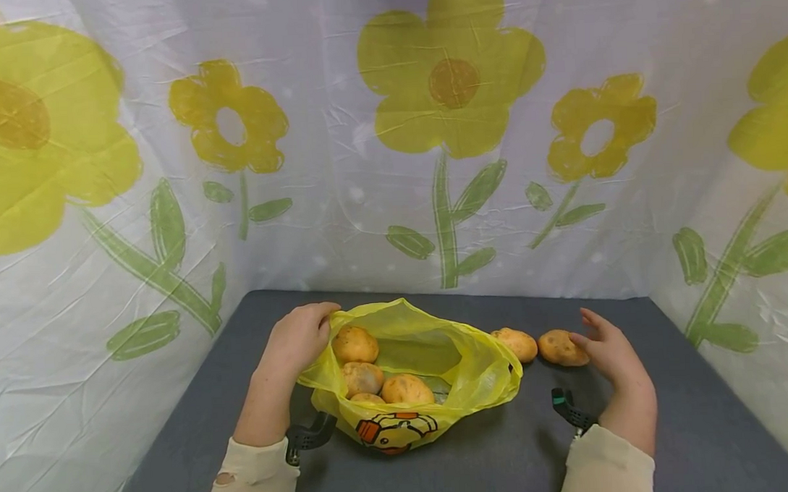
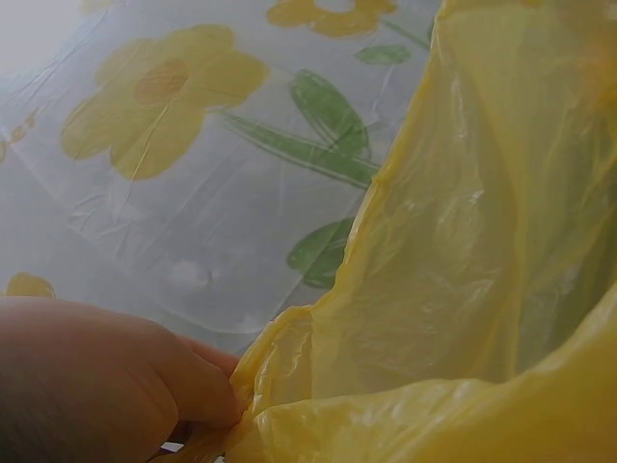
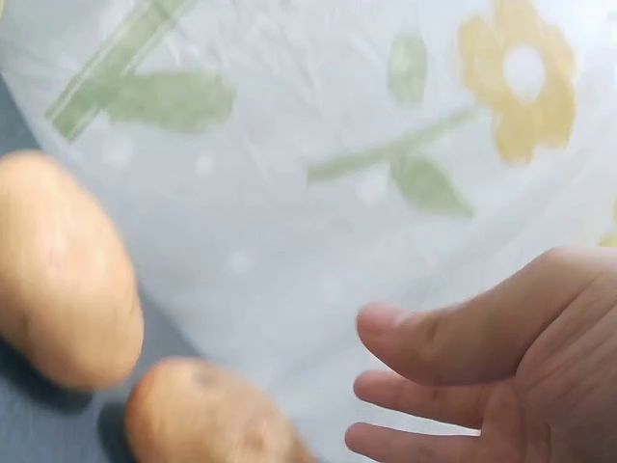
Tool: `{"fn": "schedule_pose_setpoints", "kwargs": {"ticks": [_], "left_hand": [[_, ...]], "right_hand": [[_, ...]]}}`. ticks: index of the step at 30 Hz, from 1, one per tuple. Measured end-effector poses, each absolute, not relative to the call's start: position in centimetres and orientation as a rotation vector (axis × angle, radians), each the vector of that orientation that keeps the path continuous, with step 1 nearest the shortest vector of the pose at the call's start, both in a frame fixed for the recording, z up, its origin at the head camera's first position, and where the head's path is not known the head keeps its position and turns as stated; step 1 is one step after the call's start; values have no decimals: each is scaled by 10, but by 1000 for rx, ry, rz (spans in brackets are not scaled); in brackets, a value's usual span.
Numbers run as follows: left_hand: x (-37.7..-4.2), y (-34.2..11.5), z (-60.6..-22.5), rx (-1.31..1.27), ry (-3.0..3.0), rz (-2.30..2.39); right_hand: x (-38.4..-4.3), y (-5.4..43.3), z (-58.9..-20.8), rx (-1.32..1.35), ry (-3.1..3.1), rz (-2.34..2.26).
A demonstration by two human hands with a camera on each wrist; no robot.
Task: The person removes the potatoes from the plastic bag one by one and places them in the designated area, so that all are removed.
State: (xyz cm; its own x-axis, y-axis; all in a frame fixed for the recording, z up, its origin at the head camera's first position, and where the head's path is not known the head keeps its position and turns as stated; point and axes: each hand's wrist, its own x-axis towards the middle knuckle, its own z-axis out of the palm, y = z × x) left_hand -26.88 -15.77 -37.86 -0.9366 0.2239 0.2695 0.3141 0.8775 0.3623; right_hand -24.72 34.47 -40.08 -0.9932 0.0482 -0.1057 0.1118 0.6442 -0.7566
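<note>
A yellow plastic bag (image 1: 477, 377) with a cartoon print on its front lies on the table, its mouth spread wide. Inside it are several potatoes (image 1: 408, 389). My left hand (image 1: 301, 337) pinches the left edge of the bag's mouth; the left wrist view shows thumb and fingers on the gathered yellow film (image 2: 289, 371). To the right of the bag, my right hand (image 1: 607, 347) hovers with fingers apart beside a loose potato (image 1: 563, 348). Another loose potato (image 1: 516, 344) lies between that one and the bag. The right wrist view has the hand (image 3: 482, 376) holding nothing.
The dark grey table (image 1: 473, 464) reaches back to a white curtain (image 1: 328, 226) printed with yellow flowers, which also hangs along both sides. Black wrist mounts (image 1: 572, 412) stick out from the inner side of each forearm, close above the table.
</note>
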Motion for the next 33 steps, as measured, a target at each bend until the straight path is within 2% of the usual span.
{"fn": "schedule_pose_setpoints", "kwargs": {"ticks": [10, 19, 27, 33], "left_hand": [[-269, -158, -378, -405, -2833, -614], [-269, -158, -379, -403, -2830, -620], [-268, -157, -379, -414, -2827, -609], [-268, -156, -378, -408, -2821, -613]], "right_hand": [[-238, 300, -361, -56, 2851, -1188], [-230, 255, -340, -388, 2827, -1293], [-229, 220, -336, -676, 2626, -1404], [-232, 200, -339, -747, 2509, -1400]]}}
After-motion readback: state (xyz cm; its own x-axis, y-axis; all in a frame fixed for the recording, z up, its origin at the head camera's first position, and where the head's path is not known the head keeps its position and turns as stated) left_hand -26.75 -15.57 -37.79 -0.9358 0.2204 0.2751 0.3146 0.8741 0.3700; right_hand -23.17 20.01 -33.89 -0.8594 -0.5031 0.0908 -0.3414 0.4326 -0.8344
